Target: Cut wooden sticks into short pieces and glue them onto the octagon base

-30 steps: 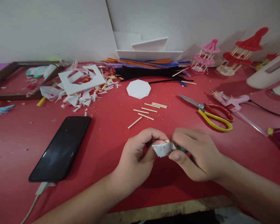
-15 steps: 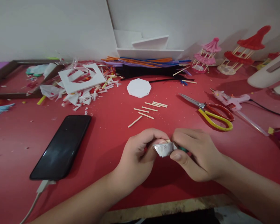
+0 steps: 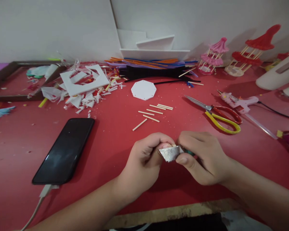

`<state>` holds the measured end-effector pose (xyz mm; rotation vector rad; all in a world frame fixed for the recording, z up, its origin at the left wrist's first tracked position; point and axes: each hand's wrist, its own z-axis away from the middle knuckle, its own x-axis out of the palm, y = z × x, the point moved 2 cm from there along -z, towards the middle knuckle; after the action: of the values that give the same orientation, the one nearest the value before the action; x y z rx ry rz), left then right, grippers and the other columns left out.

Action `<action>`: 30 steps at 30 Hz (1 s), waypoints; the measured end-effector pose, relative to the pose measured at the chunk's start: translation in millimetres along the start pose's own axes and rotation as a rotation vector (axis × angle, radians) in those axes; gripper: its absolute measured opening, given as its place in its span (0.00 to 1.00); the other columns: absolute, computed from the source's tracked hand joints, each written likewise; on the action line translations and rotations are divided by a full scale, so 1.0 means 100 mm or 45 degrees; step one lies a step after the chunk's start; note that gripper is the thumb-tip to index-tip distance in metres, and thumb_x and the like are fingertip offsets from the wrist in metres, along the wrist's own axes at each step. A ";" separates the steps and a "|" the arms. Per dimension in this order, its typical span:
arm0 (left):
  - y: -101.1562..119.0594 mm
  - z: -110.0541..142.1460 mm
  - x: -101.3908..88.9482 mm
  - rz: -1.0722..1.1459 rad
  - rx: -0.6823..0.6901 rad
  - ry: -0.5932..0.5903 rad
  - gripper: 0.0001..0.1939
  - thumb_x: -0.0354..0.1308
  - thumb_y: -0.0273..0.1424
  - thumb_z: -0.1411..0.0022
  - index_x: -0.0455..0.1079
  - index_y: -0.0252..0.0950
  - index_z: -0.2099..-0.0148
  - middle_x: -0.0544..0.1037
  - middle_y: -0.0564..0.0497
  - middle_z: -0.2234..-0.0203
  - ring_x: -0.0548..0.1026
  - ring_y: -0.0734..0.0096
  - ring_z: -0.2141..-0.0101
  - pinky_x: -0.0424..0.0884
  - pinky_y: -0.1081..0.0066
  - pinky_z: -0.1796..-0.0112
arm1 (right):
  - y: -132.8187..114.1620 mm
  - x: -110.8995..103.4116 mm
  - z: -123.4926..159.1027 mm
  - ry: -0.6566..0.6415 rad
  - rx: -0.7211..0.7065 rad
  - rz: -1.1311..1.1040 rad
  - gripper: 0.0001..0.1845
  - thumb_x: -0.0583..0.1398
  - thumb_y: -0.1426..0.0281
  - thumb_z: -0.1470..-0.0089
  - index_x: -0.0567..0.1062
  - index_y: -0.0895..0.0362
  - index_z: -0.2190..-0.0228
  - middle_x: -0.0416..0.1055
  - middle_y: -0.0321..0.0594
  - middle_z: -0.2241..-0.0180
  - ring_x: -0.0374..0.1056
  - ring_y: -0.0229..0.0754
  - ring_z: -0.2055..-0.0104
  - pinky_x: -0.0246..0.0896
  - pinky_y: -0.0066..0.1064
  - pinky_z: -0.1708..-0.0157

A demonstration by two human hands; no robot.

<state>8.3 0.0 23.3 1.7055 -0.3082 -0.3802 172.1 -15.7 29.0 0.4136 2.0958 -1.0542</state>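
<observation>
Silver blade (image 3: 169,154) gripped by the right hand (image 3: 204,158) could slip, nicking the left hand (image 3: 142,165), curled close, its contents unclear.

Shows red across the tabletop (image 3: 106,138), white on the octagonal board (image 3: 144,89), red and yellow on the scissors' handles (image 3: 210,118), pink on the glue gun (image 3: 248,101), black on the phone (image 3: 64,150), silver on the blade (image 3: 170,154).
</observation>
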 end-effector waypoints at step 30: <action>-0.04 0.01 0.00 0.017 0.075 0.024 0.06 0.53 0.25 0.34 0.69 0.37 0.64 0.74 0.53 0.73 0.71 0.74 0.72 0.68 0.76 0.69 | -0.01 -0.02 -0.01 0.008 -0.017 0.055 0.20 0.49 0.58 0.36 0.57 0.55 0.77 0.54 0.31 0.79 0.47 0.33 0.78 0.41 0.29 0.77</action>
<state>7.4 -0.2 19.3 1.7629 -0.3193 -0.3478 172.5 -15.3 31.9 0.4537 2.0893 -1.0146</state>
